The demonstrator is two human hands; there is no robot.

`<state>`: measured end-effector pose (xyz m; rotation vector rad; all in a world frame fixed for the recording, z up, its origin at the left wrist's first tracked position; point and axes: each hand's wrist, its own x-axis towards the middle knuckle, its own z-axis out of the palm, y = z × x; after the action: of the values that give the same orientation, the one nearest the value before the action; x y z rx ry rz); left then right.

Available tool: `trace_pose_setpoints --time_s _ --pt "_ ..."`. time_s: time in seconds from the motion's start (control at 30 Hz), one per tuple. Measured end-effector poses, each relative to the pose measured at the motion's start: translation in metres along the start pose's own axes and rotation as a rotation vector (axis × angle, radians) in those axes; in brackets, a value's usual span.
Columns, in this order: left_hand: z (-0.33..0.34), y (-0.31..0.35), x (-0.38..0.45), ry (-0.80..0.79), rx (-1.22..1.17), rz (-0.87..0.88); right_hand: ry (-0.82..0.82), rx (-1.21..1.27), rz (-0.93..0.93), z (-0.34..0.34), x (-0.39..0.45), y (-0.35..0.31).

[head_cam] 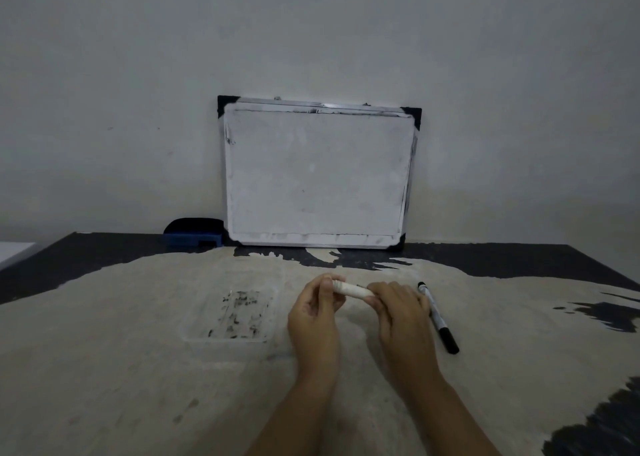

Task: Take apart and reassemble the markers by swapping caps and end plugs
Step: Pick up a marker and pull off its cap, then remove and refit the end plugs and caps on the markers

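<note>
Both hands hold one white marker (352, 290) level above the table's middle. My left hand (313, 312) pinches its left end, and my right hand (401, 312) is wrapped around its right end, hiding that end. A second marker (437, 316), white with a black cap and a black end plug, lies on the table just right of my right hand, pointing away from me.
A clear plastic tray (197, 331) with dark ink stains sits left of my hands. A small whiteboard (317, 175) leans on the wall at the table's back, with a blue-and-black eraser (193, 233) to its left. The worn table (138, 386) shows dark patches along its back and right side.
</note>
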<state>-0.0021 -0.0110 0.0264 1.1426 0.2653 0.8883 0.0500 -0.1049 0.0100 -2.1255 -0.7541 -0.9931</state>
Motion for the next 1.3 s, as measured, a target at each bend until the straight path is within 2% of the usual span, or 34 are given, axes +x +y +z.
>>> trace_pose_setpoints --time_s 0.1,0.17,0.4,0.5,0.6,0.73,1.1,1.3 --pt "-0.004 0.000 0.006 0.097 -0.022 -0.037 -0.029 -0.033 -0.018 -0.002 0.001 0.000" --pt "-0.005 0.000 0.007 0.087 -0.006 -0.027 -0.054 -0.045 0.012 -0.004 0.000 0.001" --pt "-0.003 -0.004 0.001 -0.057 0.168 -0.004 -0.046 -0.107 0.252 -0.009 0.000 0.008" --pt "-0.006 -0.009 0.001 -0.208 0.399 0.034 0.028 -0.138 0.297 -0.011 0.000 0.008" --pt "-0.007 -0.018 -0.001 -0.356 0.634 0.110 0.061 -0.172 0.244 -0.008 0.000 0.012" --pt "-0.006 -0.023 -0.002 -0.420 0.811 0.244 0.048 -0.201 0.193 -0.006 -0.001 0.014" --pt "-0.007 -0.023 -0.004 -0.449 0.945 0.234 0.151 -0.195 0.106 -0.010 0.004 0.011" --pt "-0.006 -0.015 -0.006 -0.542 0.898 0.354 0.110 -0.182 -0.040 -0.010 0.004 0.002"
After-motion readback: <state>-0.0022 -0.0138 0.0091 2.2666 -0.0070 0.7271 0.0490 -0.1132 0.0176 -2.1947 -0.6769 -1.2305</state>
